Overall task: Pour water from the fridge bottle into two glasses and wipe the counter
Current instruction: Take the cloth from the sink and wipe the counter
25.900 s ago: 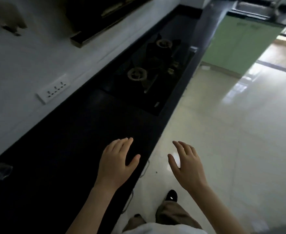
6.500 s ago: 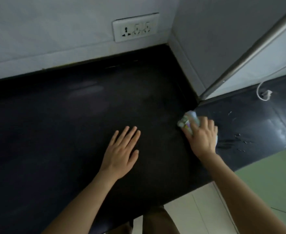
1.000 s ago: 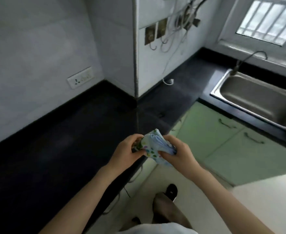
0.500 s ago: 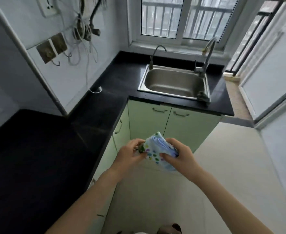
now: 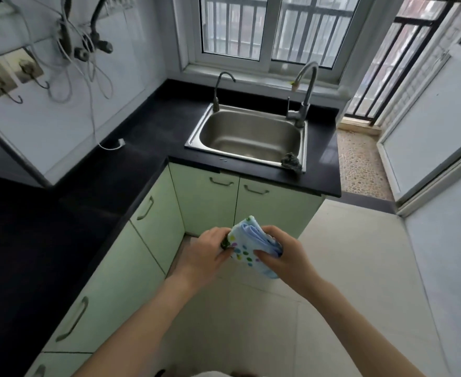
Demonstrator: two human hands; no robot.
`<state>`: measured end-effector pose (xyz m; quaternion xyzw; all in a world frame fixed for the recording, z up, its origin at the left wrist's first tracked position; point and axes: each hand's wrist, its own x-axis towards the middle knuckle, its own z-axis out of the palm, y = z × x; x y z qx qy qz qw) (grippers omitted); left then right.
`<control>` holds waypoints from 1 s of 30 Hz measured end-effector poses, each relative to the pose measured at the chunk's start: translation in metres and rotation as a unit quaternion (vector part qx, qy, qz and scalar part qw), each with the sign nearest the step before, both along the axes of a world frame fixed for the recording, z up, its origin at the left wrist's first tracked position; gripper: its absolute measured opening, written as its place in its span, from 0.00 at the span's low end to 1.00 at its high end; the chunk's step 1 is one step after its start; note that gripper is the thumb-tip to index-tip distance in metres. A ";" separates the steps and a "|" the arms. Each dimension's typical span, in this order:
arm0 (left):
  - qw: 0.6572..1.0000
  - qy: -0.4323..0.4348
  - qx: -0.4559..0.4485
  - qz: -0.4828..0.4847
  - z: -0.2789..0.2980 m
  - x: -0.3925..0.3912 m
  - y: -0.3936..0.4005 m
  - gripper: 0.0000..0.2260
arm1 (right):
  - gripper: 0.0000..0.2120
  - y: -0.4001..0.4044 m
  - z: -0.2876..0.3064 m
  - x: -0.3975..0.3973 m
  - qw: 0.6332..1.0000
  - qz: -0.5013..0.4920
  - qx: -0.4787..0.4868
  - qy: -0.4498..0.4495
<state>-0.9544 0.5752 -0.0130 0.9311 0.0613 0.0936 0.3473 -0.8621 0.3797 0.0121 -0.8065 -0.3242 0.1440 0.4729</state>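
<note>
A folded light-blue cloth [image 5: 247, 244] with coloured dots is held in front of me above the floor, between both hands. My left hand [image 5: 204, 254] pinches its left edge. My right hand [image 5: 281, 254] grips its right side, thumb on top. The black counter [image 5: 60, 213] runs along the left and turns toward the sink. No bottle or glasses are in view.
A steel sink [image 5: 251, 137] with two taps [image 5: 304, 91] sits under the window, a dark scrubber [image 5: 290, 160] on its front right corner. Pale green cabinets [image 5: 210, 202] stand below the counter. Cables [image 5: 87, 63] hang on the left wall. A balcony door [image 5: 428, 118] is on the right.
My view has turned from the counter corner to face the sink and moved closer. Both hands keep hold of the cloth in front of me.
</note>
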 end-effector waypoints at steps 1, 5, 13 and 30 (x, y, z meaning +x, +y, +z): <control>1.000 0.002 -0.001 0.002 0.000 0.004 -0.003 0.16 | 0.15 -0.002 0.000 0.005 1.000 0.004 -0.003 0.001; 1.000 0.000 -0.009 0.027 0.002 0.016 -0.005 0.18 | 0.16 0.000 0.000 0.024 1.000 0.012 -0.004 -0.006; 0.999 0.017 0.009 0.034 -0.002 0.041 0.037 0.13 | 0.17 0.046 -0.011 0.059 0.999 0.040 -0.016 0.001; 0.998 -0.013 0.065 -0.010 -0.001 0.186 0.130 0.15 | 0.20 0.131 -0.004 0.196 0.999 -0.001 -0.038 -0.032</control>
